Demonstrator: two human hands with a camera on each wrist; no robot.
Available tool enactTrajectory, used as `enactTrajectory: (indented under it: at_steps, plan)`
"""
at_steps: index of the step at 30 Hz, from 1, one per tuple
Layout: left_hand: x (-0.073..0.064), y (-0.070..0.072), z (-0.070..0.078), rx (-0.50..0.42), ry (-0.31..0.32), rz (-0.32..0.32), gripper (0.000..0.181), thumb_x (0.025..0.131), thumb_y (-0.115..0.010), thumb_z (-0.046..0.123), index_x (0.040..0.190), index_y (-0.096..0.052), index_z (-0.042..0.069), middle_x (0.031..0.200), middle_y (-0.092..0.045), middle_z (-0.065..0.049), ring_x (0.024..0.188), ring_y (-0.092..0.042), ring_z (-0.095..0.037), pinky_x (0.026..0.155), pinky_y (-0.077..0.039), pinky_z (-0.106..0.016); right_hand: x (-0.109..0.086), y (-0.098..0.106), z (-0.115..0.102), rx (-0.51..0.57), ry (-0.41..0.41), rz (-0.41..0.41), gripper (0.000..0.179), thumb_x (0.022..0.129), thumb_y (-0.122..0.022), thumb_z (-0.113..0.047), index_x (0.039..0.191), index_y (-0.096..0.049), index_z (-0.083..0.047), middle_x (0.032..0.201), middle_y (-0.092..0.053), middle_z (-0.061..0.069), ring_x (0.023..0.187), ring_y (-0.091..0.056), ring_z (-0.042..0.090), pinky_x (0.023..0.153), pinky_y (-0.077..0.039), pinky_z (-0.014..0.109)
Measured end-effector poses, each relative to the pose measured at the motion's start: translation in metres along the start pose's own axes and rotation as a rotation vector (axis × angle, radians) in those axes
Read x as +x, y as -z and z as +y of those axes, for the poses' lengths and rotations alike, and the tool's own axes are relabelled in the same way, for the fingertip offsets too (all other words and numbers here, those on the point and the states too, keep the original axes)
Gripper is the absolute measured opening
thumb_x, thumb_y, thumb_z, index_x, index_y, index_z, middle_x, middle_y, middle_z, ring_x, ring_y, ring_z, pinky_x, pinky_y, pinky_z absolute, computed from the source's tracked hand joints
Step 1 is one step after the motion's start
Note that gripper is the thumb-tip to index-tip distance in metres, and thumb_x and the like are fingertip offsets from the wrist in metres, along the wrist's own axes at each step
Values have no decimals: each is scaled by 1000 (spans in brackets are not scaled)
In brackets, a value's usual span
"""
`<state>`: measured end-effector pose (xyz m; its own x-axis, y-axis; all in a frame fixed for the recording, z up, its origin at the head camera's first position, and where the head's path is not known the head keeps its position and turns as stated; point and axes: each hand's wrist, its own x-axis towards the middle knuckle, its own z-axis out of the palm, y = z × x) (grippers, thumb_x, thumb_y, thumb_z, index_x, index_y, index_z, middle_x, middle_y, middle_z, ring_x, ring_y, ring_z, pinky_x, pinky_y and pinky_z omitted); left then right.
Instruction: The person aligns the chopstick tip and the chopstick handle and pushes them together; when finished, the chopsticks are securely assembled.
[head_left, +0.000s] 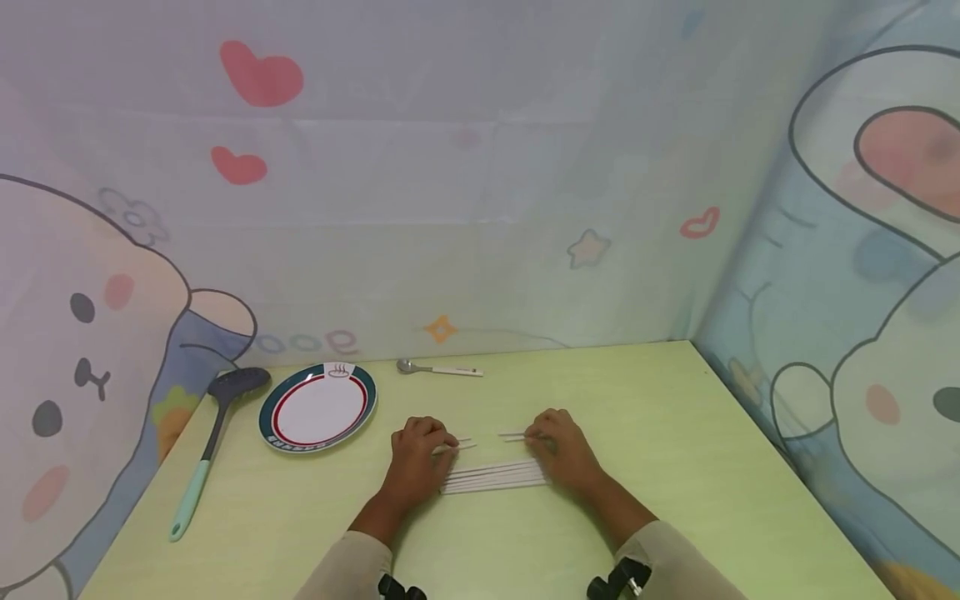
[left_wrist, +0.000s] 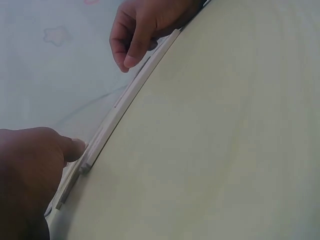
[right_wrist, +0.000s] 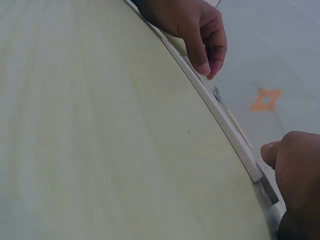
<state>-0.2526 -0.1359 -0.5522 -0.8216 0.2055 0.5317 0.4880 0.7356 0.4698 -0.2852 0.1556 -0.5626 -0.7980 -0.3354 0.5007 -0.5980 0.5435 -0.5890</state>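
Several thin white sticks [head_left: 495, 478] lie side by side in a row on the table, between and just in front of the two hands. My left hand [head_left: 422, 457] is at the row's left end, its thumb and fingertips pinching a white stick [head_left: 463, 446]. Opposite it, my right hand [head_left: 562, 450] pinches white sticks [head_left: 512, 436] whose ends point left. A gap separates the two hands' stick ends. In the left wrist view the row [left_wrist: 130, 97] appears edge-on, and the left thumb [left_wrist: 75, 149] stays close to its near end. Both hands' fingertips partly hide what they hold.
A white plate [head_left: 322, 408] with a dark green rim lies left of the hands. Farther left is a black slotted turner [head_left: 238, 382] with a mint handle. A small spoon [head_left: 442, 370] lies near the table's back edge, before a printed cloth backdrop [head_left: 480, 183].
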Motion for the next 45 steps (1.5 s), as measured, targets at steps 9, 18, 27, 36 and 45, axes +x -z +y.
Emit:
enactTrajectory:
  at_steps: [9,18,27,36,45]
  plan:
    - [5,-4,-7,4,29,-25,8,90,-87,11,92,-81,14,105,-66,-4,113,-57,-31,90,-38,-55,9,-5,2,-17,-106,-67,9,98,-81,-11,103,-80,-18,114,-65,-2,114,-52,21,101,-38,51]
    - [5,-2,-7,21,60,-54,8,91,-88,14,89,-80,15,110,-66,-5,119,-55,-36,90,-38,-56,10,-5,-1,-41,-117,-76,11,98,-80,-9,94,-77,-19,112,-61,-1,116,-50,26,101,-36,59]
    - [5,-2,-5,-15,78,-100,13,96,-82,12,88,-73,15,116,-68,-6,125,-53,-35,95,-37,-57,10,-3,-5,-37,-148,-120,10,103,-72,-11,97,-70,-19,120,-60,1,125,-49,30,107,-32,64]
    - [5,0,3,-5,-2,-83,7,101,-77,12,100,-70,15,95,-73,1,92,-64,-16,94,-49,-46,9,-3,-10,-25,-101,-77,9,106,-68,-11,106,-64,-20,113,-68,3,115,-61,25,109,-34,57]
    - [5,4,9,-108,8,-138,3,107,-70,14,104,-70,13,99,-76,2,86,-63,-9,81,-55,-34,7,-7,-13,-78,230,32,16,102,-70,0,115,-74,-7,105,-76,8,94,-70,22,84,-57,41]
